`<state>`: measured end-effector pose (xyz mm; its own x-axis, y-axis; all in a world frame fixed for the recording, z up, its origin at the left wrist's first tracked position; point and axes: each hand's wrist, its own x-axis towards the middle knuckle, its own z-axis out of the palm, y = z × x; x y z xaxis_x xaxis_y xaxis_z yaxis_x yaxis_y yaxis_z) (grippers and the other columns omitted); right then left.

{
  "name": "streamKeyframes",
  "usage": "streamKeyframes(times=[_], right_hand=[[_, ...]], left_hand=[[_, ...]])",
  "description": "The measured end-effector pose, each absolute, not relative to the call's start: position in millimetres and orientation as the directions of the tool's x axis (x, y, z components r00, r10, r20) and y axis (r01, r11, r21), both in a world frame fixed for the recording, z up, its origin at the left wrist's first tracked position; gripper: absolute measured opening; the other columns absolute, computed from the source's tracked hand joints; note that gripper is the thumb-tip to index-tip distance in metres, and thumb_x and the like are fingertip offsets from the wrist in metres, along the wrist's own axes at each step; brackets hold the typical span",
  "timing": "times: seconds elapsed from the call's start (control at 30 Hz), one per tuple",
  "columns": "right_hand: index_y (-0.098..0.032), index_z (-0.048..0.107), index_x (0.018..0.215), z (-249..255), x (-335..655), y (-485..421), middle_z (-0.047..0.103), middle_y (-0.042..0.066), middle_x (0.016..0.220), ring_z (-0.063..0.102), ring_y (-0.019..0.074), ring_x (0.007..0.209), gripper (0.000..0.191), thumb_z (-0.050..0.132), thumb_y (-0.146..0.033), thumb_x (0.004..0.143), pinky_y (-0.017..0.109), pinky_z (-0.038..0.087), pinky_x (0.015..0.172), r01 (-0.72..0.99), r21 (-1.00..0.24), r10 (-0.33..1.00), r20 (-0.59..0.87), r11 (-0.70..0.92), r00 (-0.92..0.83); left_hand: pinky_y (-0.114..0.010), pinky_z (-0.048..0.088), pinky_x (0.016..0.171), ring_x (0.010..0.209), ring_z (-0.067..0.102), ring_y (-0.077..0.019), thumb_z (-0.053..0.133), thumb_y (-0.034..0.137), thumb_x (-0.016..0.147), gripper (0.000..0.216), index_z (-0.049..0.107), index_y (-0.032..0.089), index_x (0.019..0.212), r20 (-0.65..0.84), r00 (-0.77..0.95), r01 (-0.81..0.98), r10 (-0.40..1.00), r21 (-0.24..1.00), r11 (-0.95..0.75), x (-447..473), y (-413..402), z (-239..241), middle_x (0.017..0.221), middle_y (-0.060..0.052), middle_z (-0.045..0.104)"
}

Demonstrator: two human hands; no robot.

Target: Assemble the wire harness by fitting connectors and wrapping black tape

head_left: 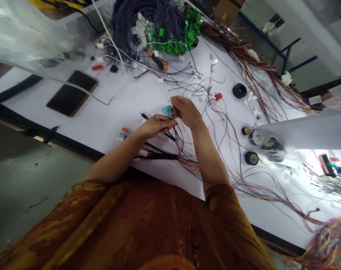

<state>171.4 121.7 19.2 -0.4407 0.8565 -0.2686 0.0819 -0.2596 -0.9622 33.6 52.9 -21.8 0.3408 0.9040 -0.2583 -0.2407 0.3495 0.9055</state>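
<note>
Over the middle of the white table, both my hands meet at a light-blue wire connector (167, 111). My left hand (158, 125) is closed on the wires just below the connector. The fingers of my right hand (185, 110) pinch at its upper right side, by a small white piece; what exactly they grip is partly hidden. Dark wires run out of the connector toward a wire harness (161, 156) with black sleeving, which lies on the table close to my body. An orange connector (125, 130) sits at one of the harness's left ends.
A black phone (72, 93) lies at left. Behind my hands are an orange-and-black screwdriver (159, 62) and a coil of dark wires with green connectors (173, 41). Tape rolls (251, 158) stand at right. A clear plastic bin (60, 33) fills the back left.
</note>
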Motion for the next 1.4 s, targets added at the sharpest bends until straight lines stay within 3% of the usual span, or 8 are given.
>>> streamKeyframes(times=[0.23,0.47,0.6,0.7,0.87,1.0,1.27,1.4], right_hand=[[-0.019,0.06,0.095,12.9,178.1,118.7,0.062,-0.004,0.077,0.055,0.0048,0.053,0.016,0.064,-0.034,0.096,0.016,0.042,0.047,0.103,-0.971,0.892,-0.24,-0.217,-0.382],[-0.015,0.062,0.093,6.4,302.4,161.8,0.06,-0.001,0.079,0.055,0.01,0.063,0.012,0.05,-0.015,0.093,0.023,0.045,0.061,0.456,-0.888,0.985,0.023,-0.059,0.172],[-0.014,0.065,0.098,-2.8,364.9,188.3,0.068,0.01,0.106,0.062,0.019,0.098,0.016,0.053,-0.015,0.088,0.033,0.048,0.095,0.812,-0.57,0.952,0.159,-0.128,0.262],[-0.012,0.065,0.11,-9.5,378.1,203.4,0.065,0.017,0.12,0.061,0.0253,0.105,0.029,0.063,-0.02,0.082,0.041,0.048,0.098,0.876,-0.409,0.948,0.069,-0.256,0.309],[-0.016,0.063,0.078,-12.8,372.3,228.5,0.065,0.004,0.078,0.061,0.0196,0.081,0.005,0.059,-0.016,0.08,0.033,0.05,0.08,0.8,-0.588,0.98,0.057,-0.121,0.19],[-0.017,0.058,0.085,-13.1,369.8,245.5,0.058,0.001,0.076,0.055,0.0141,0.062,0.011,0.048,-0.014,0.088,0.029,0.047,0.063,0.671,-0.725,0.947,0.086,-0.154,0.31],[-0.018,0.06,0.074,-23.3,333.8,224.6,0.065,0.009,0.102,0.058,0.0212,0.093,0.012,0.067,-0.01,0.079,0.039,0.048,0.093,0.905,-0.424,0.997,0.075,0.042,-0.011],[-0.017,0.056,0.077,-18.6,333.1,220.3,0.068,0.007,0.097,0.058,0.0165,0.091,0.013,0.059,-0.006,0.085,0.035,0.047,0.095,0.872,-0.488,0.993,0.117,0.038,0.022]], left_hand=[[-0.023,0.032,0.051,0.049,0.043,-0.0076,0.077,0.039,0.076,0.036,0.061,0.016,0.053,-0.253,0.23,-0.11,0.94,0.953,0.283,31.1,42.4,-13.9,0.05,0.001,0.052],[-0.024,0.04,0.051,0.053,0.051,-0.0114,0.077,0.033,0.07,0.024,0.067,0.018,0.054,-0.269,0.043,-0.108,0.962,0.956,0.272,36.4,31.2,-13.8,0.055,-0.003,0.061],[-0.024,0.041,0.05,0.054,0.052,-0.0114,0.079,0.03,0.066,0.018,0.068,0.019,0.056,-0.33,0.018,-0.191,0.944,0.925,0.327,36.1,32.9,-25.2,0.058,-0.002,0.062],[-0.025,0.042,0.049,0.054,0.052,-0.0118,0.08,0.031,0.064,0.017,0.069,0.019,0.057,-0.367,0.015,-0.186,0.93,0.913,0.363,31.4,33.6,-30.7,0.06,-0.003,0.063],[-0.025,0.042,0.05,0.055,0.053,-0.0121,0.082,0.035,0.062,0.021,0.07,0.019,0.057,-0.392,0.028,-0.128,0.919,0.911,0.392,23.1,32.9,-35.7,0.061,-0.003,0.064],[-0.024,0.042,0.05,0.057,0.054,-0.0124,0.082,0.035,0.065,0.02,0.071,0.02,0.056,-0.395,0.039,-0.116,0.918,0.911,0.397,23.0,32.2,-37.6,0.062,-0.003,0.065],[-0.022,0.042,0.05,0.057,0.053,-0.0117,0.082,0.033,0.071,0.019,0.075,0.02,0.059,-0.393,0.082,-0.17,0.916,0.9,0.401,22.4,32.0,-41.6,0.059,-0.002,0.063],[-0.022,0.043,0.051,0.057,0.053,-0.011,0.084,0.034,0.071,0.022,0.074,0.019,0.057,-0.404,0.086,-0.179,0.911,0.893,0.413,20.7,32.7,-43.2,0.06,-0.002,0.063]])
